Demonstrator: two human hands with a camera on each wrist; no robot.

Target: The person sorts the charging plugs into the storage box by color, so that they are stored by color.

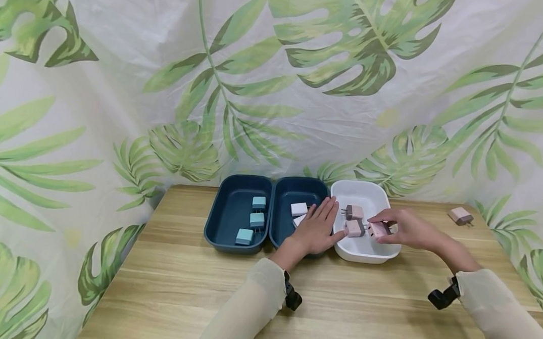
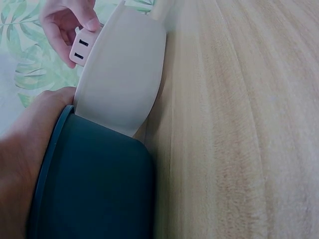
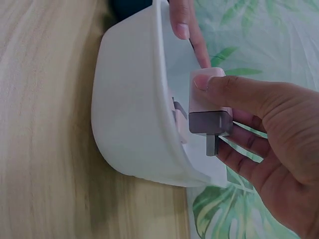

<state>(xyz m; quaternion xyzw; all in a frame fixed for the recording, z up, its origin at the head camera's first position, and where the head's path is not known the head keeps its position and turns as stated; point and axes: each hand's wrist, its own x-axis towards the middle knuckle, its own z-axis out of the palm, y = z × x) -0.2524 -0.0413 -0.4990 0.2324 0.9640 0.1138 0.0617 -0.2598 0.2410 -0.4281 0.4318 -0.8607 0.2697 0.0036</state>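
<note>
My right hand (image 1: pixel 407 229) pinches a pink charger plug (image 1: pixel 378 230) between thumb and fingers, over the right side of the white bin (image 1: pixel 363 257). In the right wrist view the charger (image 3: pixel 207 94) shows a grey end with a metal prong. The left wrist view shows two slots in its pink face. Two more pink chargers (image 1: pixel 354 212) lie inside the white bin. My left hand (image 1: pixel 314 229) lies with fingers extended across the adjoining rims of the middle dark blue bin (image 1: pixel 275 243) and the white one. It partly covers the white chargers (image 1: pixel 299 209) in the middle bin.
At the left, another dark blue bin (image 1: pixel 209 230) holds three light blue chargers (image 1: pixel 257 220). A pink charger (image 1: pixel 460 215) lies on the wooden table (image 1: pixel 180 287) near the back right corner. Behind the bins hangs a leaf-patterned cloth (image 1: pixel 254 138).
</note>
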